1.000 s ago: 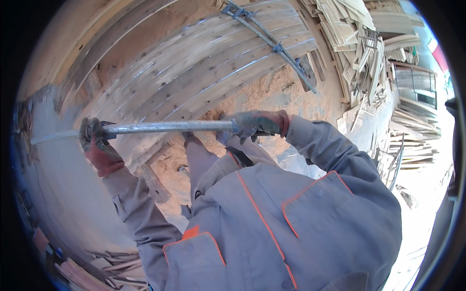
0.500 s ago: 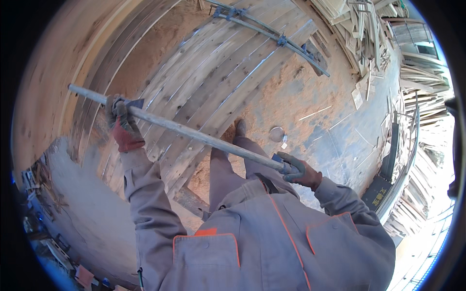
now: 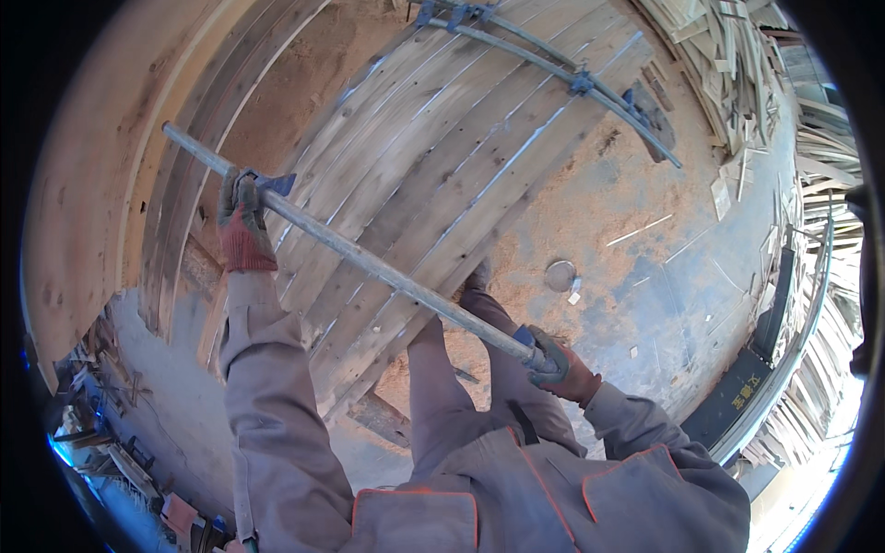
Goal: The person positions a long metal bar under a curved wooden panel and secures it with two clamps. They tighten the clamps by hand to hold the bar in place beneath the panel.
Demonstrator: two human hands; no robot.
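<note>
A long grey pipe clamp (image 3: pixel 385 268) slants across in front of my body, its far left end the higher one in view. My left hand (image 3: pixel 243 217), in a grey and red work glove, is closed round the pipe beside a dark blue jaw (image 3: pixel 277 184). At the opposite end my right hand (image 3: pixel 559 365), gloved alike, grips the clamp next to a second blue jaw (image 3: pixel 526 335). Beneath the pipe lies a panel of wooden planks (image 3: pixel 442 175) set side by side, with pale lines along the joints.
More pipe clamps (image 3: pixel 550 70) with blue fittings lie across the panel's far end. Sawdust (image 3: pixel 535 217) covers the floor, where a small round disc (image 3: pixel 560 276) lies. Wood offcuts (image 3: pixel 714 55) are heaped at the far right. Large boards (image 3: pixel 92 157) stand at the left.
Both hands still hold the pipe clamp. Its left end has shifted right and its right end lower in view. The panel and floor appear shifted as my view moved.
</note>
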